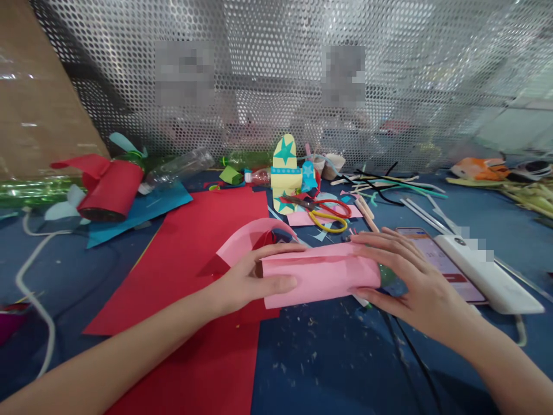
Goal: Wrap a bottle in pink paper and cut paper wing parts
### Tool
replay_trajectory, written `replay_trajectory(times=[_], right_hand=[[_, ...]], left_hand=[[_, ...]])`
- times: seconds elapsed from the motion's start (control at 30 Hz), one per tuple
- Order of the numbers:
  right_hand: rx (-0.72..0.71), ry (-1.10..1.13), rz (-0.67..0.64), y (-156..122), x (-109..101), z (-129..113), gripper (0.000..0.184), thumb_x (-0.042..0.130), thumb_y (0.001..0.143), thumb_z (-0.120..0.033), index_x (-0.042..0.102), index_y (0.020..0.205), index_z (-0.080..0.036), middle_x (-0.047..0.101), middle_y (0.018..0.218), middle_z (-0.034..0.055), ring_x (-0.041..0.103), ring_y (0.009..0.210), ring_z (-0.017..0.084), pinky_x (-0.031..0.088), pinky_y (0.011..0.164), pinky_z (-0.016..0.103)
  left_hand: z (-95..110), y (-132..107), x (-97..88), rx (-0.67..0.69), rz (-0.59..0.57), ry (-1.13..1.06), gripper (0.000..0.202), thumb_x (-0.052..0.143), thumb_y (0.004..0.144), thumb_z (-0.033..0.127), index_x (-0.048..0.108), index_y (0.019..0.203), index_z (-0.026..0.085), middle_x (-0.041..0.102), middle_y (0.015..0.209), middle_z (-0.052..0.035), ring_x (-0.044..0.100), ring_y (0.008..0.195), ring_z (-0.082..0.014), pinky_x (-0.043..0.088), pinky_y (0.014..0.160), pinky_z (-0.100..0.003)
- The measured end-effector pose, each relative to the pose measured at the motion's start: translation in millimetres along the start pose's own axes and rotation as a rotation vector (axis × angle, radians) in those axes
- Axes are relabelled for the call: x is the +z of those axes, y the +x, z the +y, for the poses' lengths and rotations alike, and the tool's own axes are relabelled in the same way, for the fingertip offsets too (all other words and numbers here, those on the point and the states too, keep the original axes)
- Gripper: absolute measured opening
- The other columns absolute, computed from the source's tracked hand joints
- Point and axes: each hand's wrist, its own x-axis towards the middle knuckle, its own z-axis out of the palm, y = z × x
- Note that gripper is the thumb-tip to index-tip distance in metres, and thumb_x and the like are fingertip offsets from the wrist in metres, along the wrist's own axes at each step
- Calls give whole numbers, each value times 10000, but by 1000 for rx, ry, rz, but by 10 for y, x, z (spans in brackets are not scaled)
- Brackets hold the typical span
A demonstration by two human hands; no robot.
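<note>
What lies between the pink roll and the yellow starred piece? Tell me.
Head view: scissors with red and yellow handles, lying on a pink paper scrap, sit between the pink roll and the yellow starred piece.

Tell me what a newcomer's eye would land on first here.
The pink paper roll at centre, held by the left hand at its left end and the right hand at its right end. Partly under it lies a red paper sheet; behind stands a yellow paper rocket with teal stars.
</note>
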Motion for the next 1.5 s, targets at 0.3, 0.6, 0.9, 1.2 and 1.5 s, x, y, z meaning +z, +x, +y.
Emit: replay_trajectory(times=[0.3, 0.6, 0.9, 1.2, 1.5], right_hand=[[95, 112, 18, 5, 20, -11, 477, 635, 880, -335, 414, 1291, -237, 614, 1244, 135, 573, 1184, 280, 486, 980, 492], [-13, -50, -95, -26, 68, 10, 428, 603, 900, -339, 495, 1310, -283, 549, 1308, 135, 542, 1194, 313, 471, 964, 545], [47, -16, -142, -19, 56, 13, 442, 559, 923, -390, 455, 1337, -274, 542, 1292, 139, 568, 1153, 288, 506, 917, 469], [47, -9, -108, -28, 58, 10, 434, 532, 938, -392, 444, 1346, -276, 530, 1277, 141, 570, 1157, 280, 517, 911, 448], [36, -16, -108, -30, 71, 8, 431, 542, 935, -364, 450, 1346, -273, 524, 1273, 142, 579, 1137, 275, 521, 901, 440]], left_hand=[[-15, -35, 8, 30, 3, 60, 467, 743, 748, 334, 646, 1202, 292, 650, 1255, -57, 603, 1155, -289, 526, 940, -412], [-5, -50, 3, 41, -67, 147, 528, 723, 769, 373, 569, 1266, 283, 583, 1332, -68, 546, 1221, -289, 449, 1034, -448], [-109, -42, -36, 250, -41, 255, 631, 747, 756, 325, 393, 1278, 310, 438, 1355, -81, 439, 1281, -297, 465, 993, -447], [-40, -61, 21, 249, -21, 156, 334, 642, 853, 334, 447, 1120, 283, 481, 1201, -56, 542, 1062, -200, 516, 828, -304], [9, -75, 43, 204, -17, 147, 274, 583, 890, 335, 394, 1085, 292, 411, 1210, -40, 534, 958, -148, 506, 778, -263]])
